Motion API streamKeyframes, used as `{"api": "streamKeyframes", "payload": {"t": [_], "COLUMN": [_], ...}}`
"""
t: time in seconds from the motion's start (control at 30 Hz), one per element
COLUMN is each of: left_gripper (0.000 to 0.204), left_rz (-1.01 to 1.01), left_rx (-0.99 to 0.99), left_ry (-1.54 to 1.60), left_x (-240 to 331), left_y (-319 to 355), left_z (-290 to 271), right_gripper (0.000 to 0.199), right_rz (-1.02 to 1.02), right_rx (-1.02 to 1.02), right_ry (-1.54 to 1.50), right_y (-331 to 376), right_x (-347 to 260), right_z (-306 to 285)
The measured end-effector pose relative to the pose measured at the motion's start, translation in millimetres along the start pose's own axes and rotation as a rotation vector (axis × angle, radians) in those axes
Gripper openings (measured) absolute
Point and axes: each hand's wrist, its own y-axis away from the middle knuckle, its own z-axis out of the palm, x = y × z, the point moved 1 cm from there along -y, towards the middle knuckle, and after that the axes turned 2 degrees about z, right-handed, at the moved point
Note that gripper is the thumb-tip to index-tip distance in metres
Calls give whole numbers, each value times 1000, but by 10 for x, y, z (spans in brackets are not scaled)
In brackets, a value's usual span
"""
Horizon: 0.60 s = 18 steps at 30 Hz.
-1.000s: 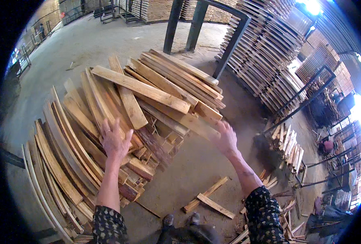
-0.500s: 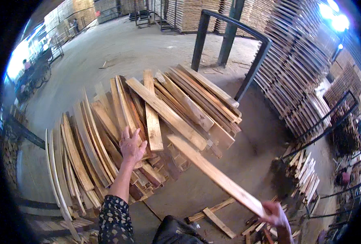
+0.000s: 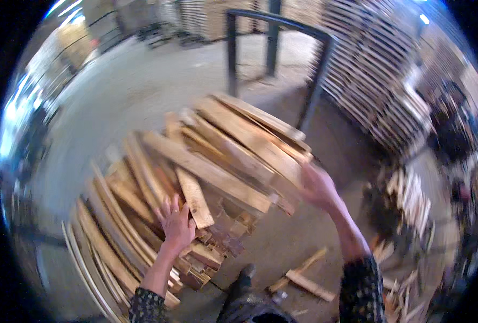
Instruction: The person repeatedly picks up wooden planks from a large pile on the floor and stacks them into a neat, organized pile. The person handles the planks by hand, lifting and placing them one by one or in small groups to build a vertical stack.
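Note:
My left hand [image 3: 176, 226] rests on the pile of wooden boards, its fingers spread, beside the near end of a short board [image 3: 193, 196]. At the right side of the pile, my right hand [image 3: 318, 185] closes on the near end of a wooden board [image 3: 249, 137]; motion blur smears its fingers. That board lies across the top of the other boards, pointing away from me. Between the two hands, a pale board [image 3: 206, 169] lies slantwise over the short one. Long narrow boards [image 3: 109, 237] fan out left of my left hand.
A dark metal frame [image 3: 282, 22] stands behind the pile. Tall stacks of spaced boards [image 3: 376, 59] rise at the right. Loose wood pieces [image 3: 310, 285] lie on the floor near my feet, and a heap of short pieces [image 3: 409, 196] sits farther right.
My right hand has swung the board from the lower right up onto the right side of the pile. My left hand stays on the pile. The view has shifted and blurred.

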Motion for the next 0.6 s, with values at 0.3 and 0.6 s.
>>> {"api": "streamKeyframes", "payload": {"t": [0.3,0.6], "left_gripper": [60,49], "left_rz": [264,399], "left_rx": [26,155], "left_ry": [537,236], "left_x": [776,652], "left_y": [-478,-476], "left_z": [607,495], "right_gripper": [48,40], "right_rz": [28,1142], "right_rx": [282,-41], "right_ry": [135,-242], "right_y": [-279,3974], "right_x": [315,541], "right_z": [897,1431]}}
